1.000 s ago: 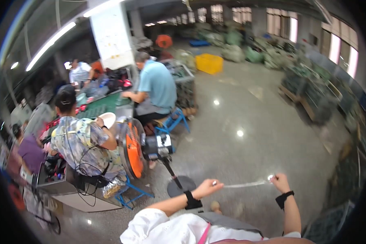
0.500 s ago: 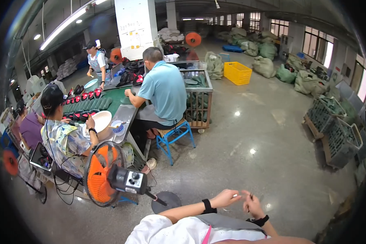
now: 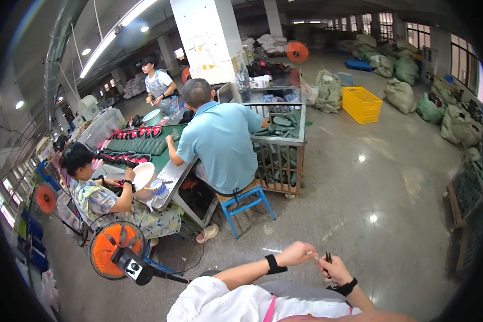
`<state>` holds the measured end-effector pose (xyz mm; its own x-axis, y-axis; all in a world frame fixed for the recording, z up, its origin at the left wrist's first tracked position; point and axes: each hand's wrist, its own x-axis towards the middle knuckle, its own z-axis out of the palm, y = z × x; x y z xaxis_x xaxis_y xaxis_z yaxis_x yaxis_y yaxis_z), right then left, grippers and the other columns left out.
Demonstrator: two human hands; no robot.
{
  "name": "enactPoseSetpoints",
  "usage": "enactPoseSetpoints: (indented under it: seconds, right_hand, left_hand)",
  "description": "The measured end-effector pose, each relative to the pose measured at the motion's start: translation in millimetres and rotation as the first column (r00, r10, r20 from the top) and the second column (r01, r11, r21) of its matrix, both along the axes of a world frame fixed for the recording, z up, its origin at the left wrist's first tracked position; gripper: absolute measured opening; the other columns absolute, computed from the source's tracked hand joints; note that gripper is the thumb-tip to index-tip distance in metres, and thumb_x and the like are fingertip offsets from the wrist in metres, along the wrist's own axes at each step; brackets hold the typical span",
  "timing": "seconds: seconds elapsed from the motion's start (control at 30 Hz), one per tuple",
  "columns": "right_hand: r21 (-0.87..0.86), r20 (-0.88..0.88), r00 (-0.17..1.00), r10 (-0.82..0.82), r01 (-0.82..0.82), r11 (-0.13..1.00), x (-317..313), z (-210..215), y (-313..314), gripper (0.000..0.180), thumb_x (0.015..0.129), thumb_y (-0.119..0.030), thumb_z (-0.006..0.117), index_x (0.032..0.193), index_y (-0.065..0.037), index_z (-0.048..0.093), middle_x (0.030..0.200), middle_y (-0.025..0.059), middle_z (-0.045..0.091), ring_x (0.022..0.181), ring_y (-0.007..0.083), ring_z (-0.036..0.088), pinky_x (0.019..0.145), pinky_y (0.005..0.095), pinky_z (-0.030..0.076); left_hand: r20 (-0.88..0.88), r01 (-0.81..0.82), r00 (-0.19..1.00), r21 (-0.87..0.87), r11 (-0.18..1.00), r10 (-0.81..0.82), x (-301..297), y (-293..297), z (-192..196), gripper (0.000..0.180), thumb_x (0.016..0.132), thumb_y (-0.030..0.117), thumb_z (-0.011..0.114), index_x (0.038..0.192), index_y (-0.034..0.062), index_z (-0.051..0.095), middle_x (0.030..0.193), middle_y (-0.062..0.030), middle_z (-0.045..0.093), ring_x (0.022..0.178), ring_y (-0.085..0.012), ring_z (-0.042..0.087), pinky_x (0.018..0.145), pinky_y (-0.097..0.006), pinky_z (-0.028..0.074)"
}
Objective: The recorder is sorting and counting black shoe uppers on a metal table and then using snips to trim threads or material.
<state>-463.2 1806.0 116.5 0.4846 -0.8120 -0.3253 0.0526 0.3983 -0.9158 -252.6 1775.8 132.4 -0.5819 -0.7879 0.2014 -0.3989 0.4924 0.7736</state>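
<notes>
My left hand (image 3: pixel 296 254) is held out in front of my body, its fingers drawn together in a pinch. What they hold, if anything, is too small to make out. Close beside it, my right hand (image 3: pixel 338 271) is closed around a small dark two-pronged tool (image 3: pixel 328 258), whose tips point up and away from me. A tiny pale bit shows at the fingers between the two hands, too small to name. Each wrist carries a black band.
A floor fan (image 3: pixel 112 249) stands at left, its cable on the floor. Co-workers sit and stand around a green worktable (image 3: pixel 169 131) with rows of shoe parts. A blue-legged stool (image 3: pixel 247 206), a wheeled crate (image 3: pixel 279 161), a yellow basket (image 3: pixel 361 105) and sacks (image 3: pixel 400 95) lie beyond.
My view has turned left, so the worktable and people sit farther right. My hands stay close together, and the dark tool shows more plainly. The seated co-worker in blue reaches toward the crate.
</notes>
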Motion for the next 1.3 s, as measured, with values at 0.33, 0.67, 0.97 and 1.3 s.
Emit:
enactPoseSetpoints:
  seconds: [0.33, 0.67, 0.97, 1.3]
  right_hand:
    - [-0.861, -0.469, 0.828, -0.306, -0.351, 0.369, -2, 8, -236, 0.005, 0.065, -0.008, 0.060, 0.069, -0.005, 0.060, 0.064, 0.0126, 0.057, 0.059, 0.0287, 0.057, 0.050, 0.0352, 0.044]
    - [-0.847, -0.472, 0.826, -0.308, -0.329, 0.417, -47, 38, -449, 0.009, 0.061, -0.006, 0.058, 0.069, -0.009, 0.061, 0.065, 0.0065, 0.057, 0.058, 0.0272, 0.056, 0.049, 0.0349, 0.043]
    - [-0.298, -0.131, 0.973, 0.192, -0.223, 0.928, -136, 35, -645, 0.010, 0.076, -0.001, 0.054, 0.081, 0.001, 0.062, 0.066, 0.0014, 0.054, 0.054, 0.0096, 0.049, 0.050, 0.0225, 0.039]
    - [0.309, 0.559, 0.753, -0.347, 0.199, 0.930, -126, 10, -921, 0.036, 0.081, -0.038, 0.057, 0.065, -0.007, 0.052, 0.060, -0.0007, 0.039, 0.050, 0.0099, 0.039, 0.044, 0.0245, 0.031]
  left_hand:
    - [0.553, -0.438, 0.620, -0.345, 0.830, 0.557, 8, -121, -20, 0.044, 0.078, 0.029, 0.061, 0.115, 0.0074, 0.050, 0.118, -0.0183, 0.048, 0.110, -0.0347, 0.044, 0.085, -0.038, 0.039]
    - [-0.337, 0.106, 0.929, 0.640, 0.761, 0.154, -69, -396, -29, 0.031, 0.090, 0.023, 0.048, 0.110, -0.0007, 0.045, 0.084, -0.0050, 0.055, 0.072, -0.0105, 0.051, 0.063, -0.022, 0.042]
    - [-0.353, -0.148, 0.867, 0.492, 0.858, 0.352, -97, -607, -15, 0.023, 0.089, 0.023, 0.049, 0.077, 0.0037, 0.056, 0.057, 0.0000, 0.047, 0.054, -0.0062, 0.043, 0.049, -0.023, 0.036]
    - [-0.315, 0.161, 0.944, 0.692, 0.704, 0.093, -161, -832, 47, 0.023, 0.089, 0.021, 0.048, 0.082, 0.0027, 0.059, 0.066, 0.0013, 0.054, 0.058, -0.0045, 0.046, 0.052, -0.019, 0.036]
